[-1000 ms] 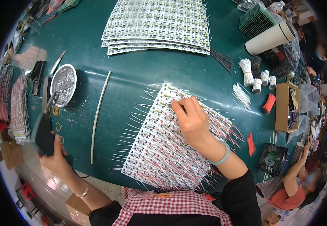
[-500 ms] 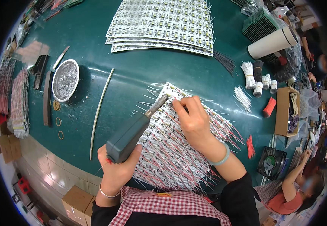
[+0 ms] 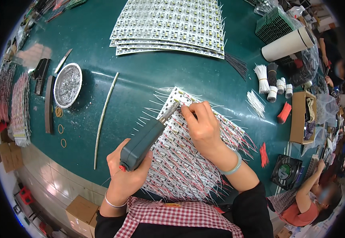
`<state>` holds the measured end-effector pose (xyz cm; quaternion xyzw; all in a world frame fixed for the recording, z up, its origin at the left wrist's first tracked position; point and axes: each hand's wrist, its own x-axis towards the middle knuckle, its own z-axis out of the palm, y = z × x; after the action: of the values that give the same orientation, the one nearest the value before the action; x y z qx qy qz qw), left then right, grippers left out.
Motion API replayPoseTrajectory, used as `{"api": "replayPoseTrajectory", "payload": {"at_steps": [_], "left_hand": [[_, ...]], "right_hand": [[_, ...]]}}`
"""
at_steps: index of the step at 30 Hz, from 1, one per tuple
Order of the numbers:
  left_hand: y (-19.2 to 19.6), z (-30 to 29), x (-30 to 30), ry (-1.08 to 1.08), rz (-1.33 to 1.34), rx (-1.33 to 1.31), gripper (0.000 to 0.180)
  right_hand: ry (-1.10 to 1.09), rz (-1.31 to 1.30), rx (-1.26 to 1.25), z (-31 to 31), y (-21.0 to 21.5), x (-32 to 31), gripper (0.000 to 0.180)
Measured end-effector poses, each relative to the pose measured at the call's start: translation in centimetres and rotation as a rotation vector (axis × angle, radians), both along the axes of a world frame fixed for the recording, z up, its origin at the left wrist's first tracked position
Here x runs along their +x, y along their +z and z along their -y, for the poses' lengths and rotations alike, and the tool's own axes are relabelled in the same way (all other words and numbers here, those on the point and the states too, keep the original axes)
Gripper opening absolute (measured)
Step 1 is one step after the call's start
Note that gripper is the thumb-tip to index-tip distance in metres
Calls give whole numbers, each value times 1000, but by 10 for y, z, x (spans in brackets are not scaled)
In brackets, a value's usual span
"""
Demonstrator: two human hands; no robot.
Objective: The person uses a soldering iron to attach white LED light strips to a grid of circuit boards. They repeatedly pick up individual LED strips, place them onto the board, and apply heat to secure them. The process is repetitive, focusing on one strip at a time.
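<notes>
My left hand is wrapped round the dark green body of a soldering gun. The gun's metal tip touches or nearly touches the upper end of a white circuit board panel, thick with small components and red and white wires. Right beside the tip, my right hand has thumb and fingers pinched together over the board. What they pinch, perhaps a thin wire, is too small and covered to make out. Loose wire ends stick out along both sides of the panel.
Stacked circuit panels lie at the far side. On the left are a bowl of solder scraps, a thin rod and rubber bands. Wire bundles, a white tumbler and a fan stand right. A co-worker sits lower right.
My left hand has shifted slightly up and right and turned the soldering gun, its tip now a little lower on the board. My right hand has barely moved.
</notes>
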<state>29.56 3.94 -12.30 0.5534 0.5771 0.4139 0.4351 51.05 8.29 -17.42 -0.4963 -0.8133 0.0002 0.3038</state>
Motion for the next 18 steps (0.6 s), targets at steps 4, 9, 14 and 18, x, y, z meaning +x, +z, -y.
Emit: {"api": "replayPoseTrajectory", "payload": {"at_steps": [4, 9, 14, 18], "left_hand": [[1, -1, -2, -31, -22, 3, 12], [-7, 12, -7, 219, -91, 181, 19], [35, -4, -53, 578, -390, 526, 21], [41, -29, -116, 873, -618, 670, 16]], "right_hand": [[1, 4, 4, 0, 0, -1, 35], [8, 7, 6, -1, -1, -3, 34], [-10, 10, -3, 1, 0, 2, 34], [26, 2, 3, 0, 1, -5, 35]]}}
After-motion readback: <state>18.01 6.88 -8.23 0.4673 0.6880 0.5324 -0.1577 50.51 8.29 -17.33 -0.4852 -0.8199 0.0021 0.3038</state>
